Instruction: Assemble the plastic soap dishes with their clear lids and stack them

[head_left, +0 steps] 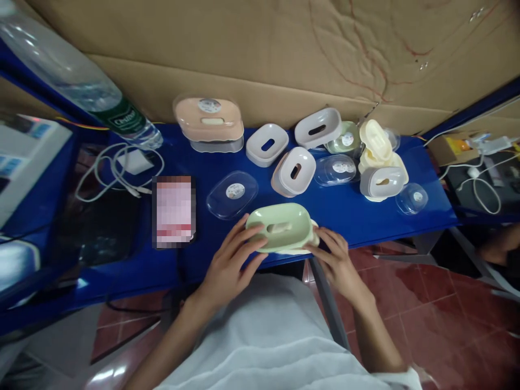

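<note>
A light green oval soap dish (298, 215) with a slot in its floor is between my hands at the table's front edge. My left hand (227, 265) grips its left end, fingers over the rim and thumb along the near side. From the right, my right hand (335, 259) closes on the other end, where a cream-coloured piece (316, 237) pokes out beneath the green dish. How the two pieces fit together is mostly hidden. Just beyond my left hand lies a clear lid (217, 201) with a round sticker.
Slotted white dishes (260, 154), a stacked peach box (229, 127), cream parts (376, 141) and clear lids (327, 170) spread across the blue table (345, 216). Leftward are a phone-like blurred item (174, 211), a white cable (95, 162) and a water bottle (85, 81). Cardboard (244, 49) stands behind.
</note>
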Motion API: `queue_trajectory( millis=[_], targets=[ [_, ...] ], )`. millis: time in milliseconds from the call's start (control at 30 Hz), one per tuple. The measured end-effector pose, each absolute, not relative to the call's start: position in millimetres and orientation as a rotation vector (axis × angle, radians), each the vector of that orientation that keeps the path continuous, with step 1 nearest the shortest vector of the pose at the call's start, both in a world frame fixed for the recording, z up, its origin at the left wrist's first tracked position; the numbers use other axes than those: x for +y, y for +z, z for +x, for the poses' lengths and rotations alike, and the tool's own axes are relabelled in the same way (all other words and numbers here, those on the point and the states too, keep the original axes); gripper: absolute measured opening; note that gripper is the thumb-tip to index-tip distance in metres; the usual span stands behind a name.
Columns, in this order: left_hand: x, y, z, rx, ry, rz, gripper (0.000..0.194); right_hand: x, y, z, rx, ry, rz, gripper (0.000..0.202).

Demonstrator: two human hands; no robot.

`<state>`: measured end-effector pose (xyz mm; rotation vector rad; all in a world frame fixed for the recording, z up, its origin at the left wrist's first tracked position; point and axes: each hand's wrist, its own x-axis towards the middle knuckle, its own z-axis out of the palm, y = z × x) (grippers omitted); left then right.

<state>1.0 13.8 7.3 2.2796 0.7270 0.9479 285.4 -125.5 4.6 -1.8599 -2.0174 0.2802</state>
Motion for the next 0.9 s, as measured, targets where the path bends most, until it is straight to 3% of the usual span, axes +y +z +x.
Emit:
queue_trajectory(
  millis=[233, 367, 500, 733, 900],
  targets=[
    [-3.3, 3.0, -1.0, 0.853, 0.94, 2.39, 0.034, -79.8, -12.3, 273.2, -1.85, 0.307, -1.793, 0.036],
    [-19.4, 2.3, -13.0, 1.044, 0.994, 2.487, 0.034, -73.5, -0.9, 270.6, -1.788, 0.328, -1.766, 0.055],
    [-31.2, -2.4, -20.7, 1.095, 0.914, 2.552, 0.03, -65.8, 7.2, 264.1, -2.061, 0.43, -1.641, 0.073],
    [-25.9, -14.4, -17.4, 1.144, 0.958, 2.536, 0.019, -53.7, -4.7, 247.9, -2.242, 0.267, -1.535, 0.068],
    [-20.5, -13.7, -23.7, 1.105, 0.974, 2.501, 0.021, -42.1, -0.8, 253.4, -2.236, 0.38, -1.434, 0.065]
  ],
)
